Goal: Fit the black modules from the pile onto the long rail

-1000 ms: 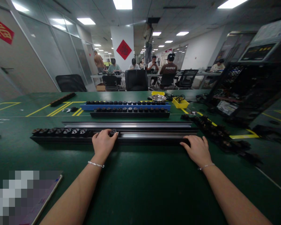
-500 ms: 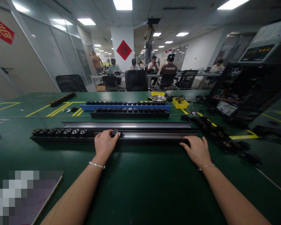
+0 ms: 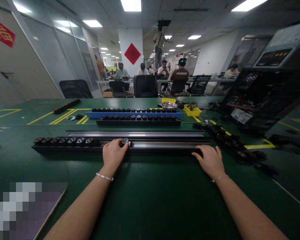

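A long black track rail (image 3: 160, 151) with a shiny metal channel lies across the green table in front of me. Several black round-topped modules (image 3: 71, 141) sit in a row at its left part. My left hand (image 3: 113, 154) is closed on one more black module (image 3: 125, 141) in the channel, to the right of that row and apart from it. Near the rail's right end, my right hand (image 3: 210, 160) grips the rail, thumb at the front and fingers behind. Just behind lies a second metal-faced rail (image 3: 137, 133).
Farther back are a black rail (image 3: 140, 122) and a blue rail (image 3: 133, 115), both filled with modules. Loose modules (image 3: 222, 136) lie at right, before an open computer case (image 3: 260, 96). A yellow bin (image 3: 192, 111) and a metal dish (image 3: 169, 105) stand behind. A blurred-out panel (image 3: 50, 213) lies front left.
My left hand has slid slightly to the right along the rail with the module. My right hand stays in place on the rail.
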The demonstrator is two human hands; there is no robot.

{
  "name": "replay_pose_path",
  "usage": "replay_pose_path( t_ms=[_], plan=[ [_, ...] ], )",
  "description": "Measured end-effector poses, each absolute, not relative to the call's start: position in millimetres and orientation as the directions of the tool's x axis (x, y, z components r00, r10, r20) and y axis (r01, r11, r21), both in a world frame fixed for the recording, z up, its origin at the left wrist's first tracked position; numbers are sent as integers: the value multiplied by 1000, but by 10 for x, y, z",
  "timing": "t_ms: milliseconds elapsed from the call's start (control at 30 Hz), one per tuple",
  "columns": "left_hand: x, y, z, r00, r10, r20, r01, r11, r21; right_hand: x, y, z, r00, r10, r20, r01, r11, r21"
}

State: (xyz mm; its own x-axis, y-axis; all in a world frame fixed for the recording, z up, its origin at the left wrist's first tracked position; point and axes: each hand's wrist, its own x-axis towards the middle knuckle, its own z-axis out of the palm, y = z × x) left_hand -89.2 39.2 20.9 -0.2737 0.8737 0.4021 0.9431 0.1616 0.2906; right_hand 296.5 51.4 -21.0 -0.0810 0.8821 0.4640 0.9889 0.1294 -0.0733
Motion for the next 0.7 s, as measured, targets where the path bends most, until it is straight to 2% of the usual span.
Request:
replay_pose_path(
  t_ms=[700],
  plan=[
    [-878,368,175,-253,890,380,937,128,326,2974,518,-218,-77,887,455,988,130,-85]
  ],
)
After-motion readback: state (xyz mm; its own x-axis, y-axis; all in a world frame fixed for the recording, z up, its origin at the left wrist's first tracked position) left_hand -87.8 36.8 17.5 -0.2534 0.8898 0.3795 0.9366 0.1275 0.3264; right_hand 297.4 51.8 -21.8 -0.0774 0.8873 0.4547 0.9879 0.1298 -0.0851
